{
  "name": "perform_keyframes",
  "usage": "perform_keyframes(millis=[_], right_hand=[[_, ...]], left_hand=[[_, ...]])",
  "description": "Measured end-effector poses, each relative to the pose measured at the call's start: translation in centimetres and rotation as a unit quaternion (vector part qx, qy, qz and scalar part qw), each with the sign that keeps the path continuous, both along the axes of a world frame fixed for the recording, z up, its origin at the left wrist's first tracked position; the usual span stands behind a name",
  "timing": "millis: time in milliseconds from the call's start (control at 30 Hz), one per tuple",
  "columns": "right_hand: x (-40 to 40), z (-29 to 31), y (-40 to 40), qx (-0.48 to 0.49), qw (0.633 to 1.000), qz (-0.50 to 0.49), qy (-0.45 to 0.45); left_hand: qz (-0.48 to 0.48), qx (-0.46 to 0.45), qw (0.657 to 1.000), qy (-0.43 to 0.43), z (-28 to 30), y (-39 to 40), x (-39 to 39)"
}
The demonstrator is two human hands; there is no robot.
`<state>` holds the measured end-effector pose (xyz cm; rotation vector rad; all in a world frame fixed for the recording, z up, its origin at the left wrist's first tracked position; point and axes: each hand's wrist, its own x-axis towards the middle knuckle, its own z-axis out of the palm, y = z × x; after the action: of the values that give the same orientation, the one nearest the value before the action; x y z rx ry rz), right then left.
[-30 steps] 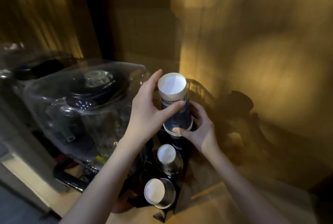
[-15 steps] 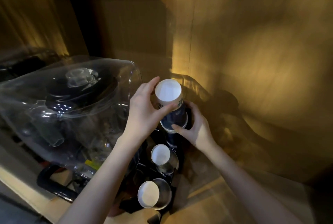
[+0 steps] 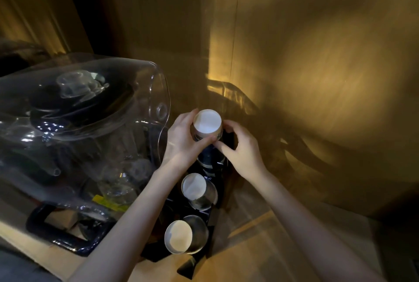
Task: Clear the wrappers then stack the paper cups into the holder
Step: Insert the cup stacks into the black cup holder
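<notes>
An upside-down stack of paper cups, white base up with blue print on its side, stands in the rear slot of a black cup holder. My left hand wraps the stack from the left, thumb across its front. From the right, my right hand touches the stack with its fingertips. Two more cup stacks, the middle one and the front one, sit in the holder's nearer slots inside clear sleeves. The lower part of the held stack is hidden in the dark slot.
A large clear plastic water bottle lies tilted on a dark blue base just left of the holder. A wooden wall rises close behind and to the right. The wooden counter runs below.
The cup stack has gone lower into the rear slot. Both hands moved down with it, and my right hand shifted from under the stack up to its side.
</notes>
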<state>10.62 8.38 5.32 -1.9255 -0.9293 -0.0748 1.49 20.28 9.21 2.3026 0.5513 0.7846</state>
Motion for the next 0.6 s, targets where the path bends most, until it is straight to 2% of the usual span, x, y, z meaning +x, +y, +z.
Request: perform_keyframes(millis=[300, 600], right_hand=[[0.3, -2.0, 0.2, -0.047, 0.998, -0.013, 0.028], [0.1, -2.4, 0.2, -0.088, 0.995, -0.002, 0.040]], left_hand=[[-0.009, -0.010, 1.000, 0.009, -2.7, 0.0, 0.5], [-0.005, -0.011, 0.998, 0.060, -3.9, -0.1, 0.2]])
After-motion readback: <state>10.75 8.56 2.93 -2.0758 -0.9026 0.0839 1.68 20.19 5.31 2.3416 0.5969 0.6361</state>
